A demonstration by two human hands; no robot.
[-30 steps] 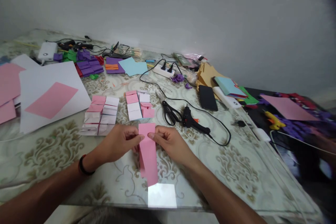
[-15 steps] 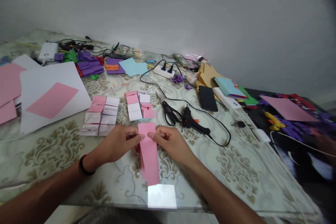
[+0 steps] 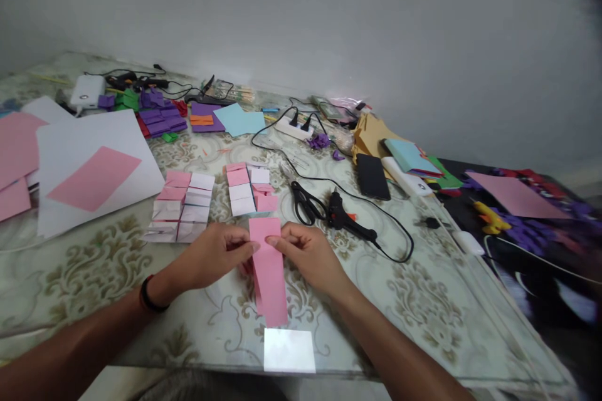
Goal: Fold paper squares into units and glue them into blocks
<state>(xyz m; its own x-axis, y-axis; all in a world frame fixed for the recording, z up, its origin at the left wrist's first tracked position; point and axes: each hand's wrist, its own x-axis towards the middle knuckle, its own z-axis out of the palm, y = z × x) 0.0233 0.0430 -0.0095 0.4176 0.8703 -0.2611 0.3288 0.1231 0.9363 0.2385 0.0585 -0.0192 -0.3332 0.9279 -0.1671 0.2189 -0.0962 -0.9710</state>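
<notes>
A pink paper strip (image 3: 271,282), folded over with a second layer behind it, is held up between both hands. My left hand (image 3: 219,255) pinches its left edge, thumb in front. At the right edge, my right hand (image 3: 308,257) has its thumb pressed on the paper and its fingers curled behind. A small white paper (image 3: 289,351) lies below the strip's lower end, by the table's front edge. Beyond my hands are two groups of folded pink and white pieces, a larger one (image 3: 181,207) and a smaller one (image 3: 249,189).
Black scissors (image 3: 308,203) and a black glue gun (image 3: 350,216) with its cable lie right of the folded pieces. A black phone-like slab (image 3: 372,176) is farther right. Large white and pink sheets (image 3: 94,178) cover the left. A power strip (image 3: 294,128) sits behind.
The pink strip's lower end has lifted slightly away from the small white paper, and its layers have shifted a little. Both hands keep nearly the same pinch.
</notes>
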